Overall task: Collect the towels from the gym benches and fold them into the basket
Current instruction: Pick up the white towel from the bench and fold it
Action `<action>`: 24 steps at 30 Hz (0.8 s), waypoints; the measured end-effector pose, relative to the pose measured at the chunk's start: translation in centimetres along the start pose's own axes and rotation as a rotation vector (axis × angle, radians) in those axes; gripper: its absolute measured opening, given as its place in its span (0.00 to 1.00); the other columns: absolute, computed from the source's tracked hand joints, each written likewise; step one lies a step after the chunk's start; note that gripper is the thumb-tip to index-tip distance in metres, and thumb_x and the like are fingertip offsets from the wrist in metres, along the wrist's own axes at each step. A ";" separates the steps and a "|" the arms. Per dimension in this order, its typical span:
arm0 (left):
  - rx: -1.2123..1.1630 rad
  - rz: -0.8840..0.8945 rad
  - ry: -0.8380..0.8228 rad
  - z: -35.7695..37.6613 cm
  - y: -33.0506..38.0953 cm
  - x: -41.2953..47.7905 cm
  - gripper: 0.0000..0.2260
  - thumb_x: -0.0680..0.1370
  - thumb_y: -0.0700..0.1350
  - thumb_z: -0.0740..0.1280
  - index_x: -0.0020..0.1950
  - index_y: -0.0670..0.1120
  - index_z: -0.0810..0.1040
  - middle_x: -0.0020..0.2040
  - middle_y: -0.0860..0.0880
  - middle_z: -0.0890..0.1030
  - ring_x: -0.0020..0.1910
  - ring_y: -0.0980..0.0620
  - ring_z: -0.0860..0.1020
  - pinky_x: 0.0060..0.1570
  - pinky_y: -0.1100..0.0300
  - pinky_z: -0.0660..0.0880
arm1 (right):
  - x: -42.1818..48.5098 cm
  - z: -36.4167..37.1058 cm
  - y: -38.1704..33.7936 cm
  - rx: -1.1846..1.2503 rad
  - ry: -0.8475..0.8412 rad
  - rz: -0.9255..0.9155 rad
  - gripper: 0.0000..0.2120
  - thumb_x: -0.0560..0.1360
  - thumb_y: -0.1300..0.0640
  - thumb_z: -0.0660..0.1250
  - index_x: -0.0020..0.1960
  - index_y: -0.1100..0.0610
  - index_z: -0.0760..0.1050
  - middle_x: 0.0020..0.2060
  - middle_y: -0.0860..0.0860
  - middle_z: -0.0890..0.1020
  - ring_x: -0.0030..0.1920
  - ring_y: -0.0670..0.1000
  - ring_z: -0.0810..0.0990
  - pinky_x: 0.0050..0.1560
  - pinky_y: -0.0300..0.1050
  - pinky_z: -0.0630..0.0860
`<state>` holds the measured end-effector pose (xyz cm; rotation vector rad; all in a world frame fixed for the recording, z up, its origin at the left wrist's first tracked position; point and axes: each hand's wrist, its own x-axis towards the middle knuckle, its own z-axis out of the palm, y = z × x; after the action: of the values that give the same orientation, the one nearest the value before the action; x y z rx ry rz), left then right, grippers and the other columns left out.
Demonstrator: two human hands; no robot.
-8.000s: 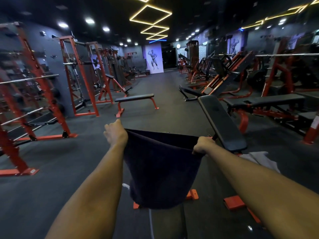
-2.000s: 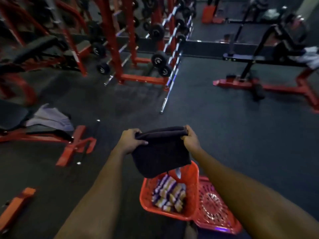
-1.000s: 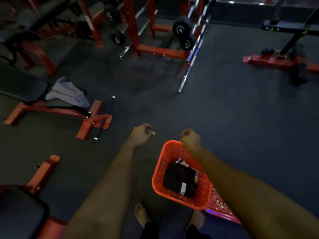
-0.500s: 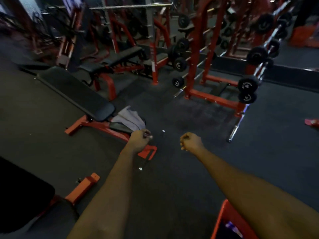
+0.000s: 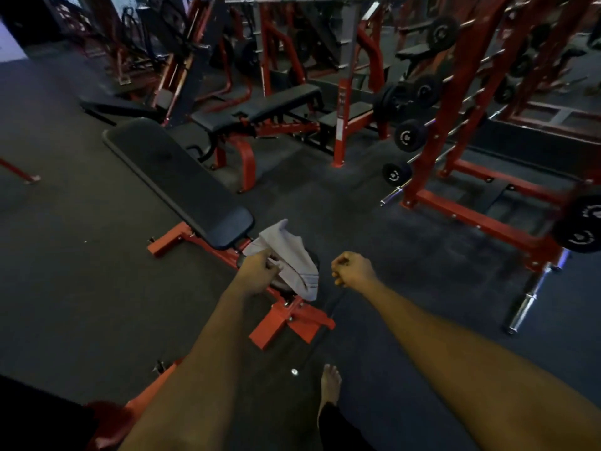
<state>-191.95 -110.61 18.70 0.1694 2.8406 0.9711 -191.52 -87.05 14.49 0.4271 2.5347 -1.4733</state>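
A light grey towel [image 5: 287,255] lies crumpled on the seat end of a black incline bench [image 5: 182,180] with a red frame [image 5: 292,319]. My left hand [image 5: 258,271] has its fingers curled shut and overlaps the towel's near left edge; I cannot tell whether it touches the cloth. Just right of the towel, above the floor, my right hand [image 5: 353,270] is a closed fist with nothing in it. The basket is out of view.
A red rack [image 5: 481,196] with weight plates and a barbell end [image 5: 527,307] stands to the right. More benches and machines [image 5: 260,109] fill the back. Another bench pad [image 5: 32,418] sits at the bottom left. My bare foot [image 5: 330,385] is on the dark floor.
The dark towel went into the red basket and both hands let go. My view then swung left off the basket, and I moved closer to the bench with the grey towel.
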 end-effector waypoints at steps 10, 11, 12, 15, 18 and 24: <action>-0.015 -0.288 -0.207 5.4 -12.0 24.7 0.07 0.77 0.41 0.64 0.54 0.46 0.78 0.42 0.49 0.82 0.38 0.55 0.78 0.37 0.69 0.69 | 25.7 10.2 0.9 -0.225 -0.326 0.187 0.14 0.73 0.54 0.67 0.53 0.62 0.79 0.53 0.59 0.83 0.55 0.60 0.81 0.56 0.48 0.76; -0.017 -0.313 -0.235 6.8 -13.4 26.0 0.09 0.77 0.40 0.64 0.56 0.45 0.79 0.45 0.49 0.82 0.40 0.56 0.77 0.36 0.73 0.69 | 27.2 12.0 2.3 -0.244 -0.396 0.219 0.15 0.72 0.52 0.68 0.53 0.61 0.78 0.53 0.59 0.83 0.55 0.59 0.80 0.56 0.47 0.75; -0.014 -0.328 -0.266 7.8 -14.4 26.5 0.11 0.77 0.38 0.64 0.58 0.43 0.79 0.49 0.48 0.81 0.43 0.56 0.76 0.37 0.78 0.68 | 27.8 13.0 3.2 -0.244 -0.443 0.230 0.15 0.71 0.51 0.68 0.51 0.60 0.79 0.53 0.59 0.83 0.55 0.59 0.80 0.56 0.47 0.76; -0.010 -0.359 -0.385 12.5 -18.0 28.6 0.16 0.78 0.37 0.63 0.66 0.41 0.74 0.62 0.47 0.77 0.54 0.53 0.76 0.46 0.79 0.67 | 30.8 17.4 7.3 -0.284 -0.552 0.234 0.11 0.70 0.54 0.72 0.51 0.55 0.82 0.59 0.56 0.80 0.58 0.57 0.78 0.60 0.49 0.75; 0.053 -0.440 -0.523 16.1 -19.9 29.4 0.20 0.81 0.42 0.61 0.73 0.44 0.67 0.66 0.42 0.75 0.65 0.43 0.75 0.55 0.63 0.74 | 30.7 19.3 9.0 -0.342 -0.630 0.262 0.20 0.71 0.54 0.70 0.63 0.53 0.79 0.73 0.55 0.67 0.72 0.59 0.65 0.71 0.51 0.65; 0.086 -0.520 -0.562 18.6 -22.3 29.9 0.15 0.77 0.41 0.64 0.64 0.45 0.76 0.53 0.46 0.81 0.48 0.51 0.80 0.47 0.60 0.77 | 33.3 19.2 9.5 -0.039 -0.187 0.513 0.40 0.67 0.56 0.76 0.73 0.53 0.59 0.71 0.57 0.61 0.68 0.63 0.68 0.62 0.60 0.74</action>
<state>-219.75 -112.51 -12.36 -0.2422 2.2333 0.5739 -219.59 -94.11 -12.62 0.8165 2.0920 -1.2018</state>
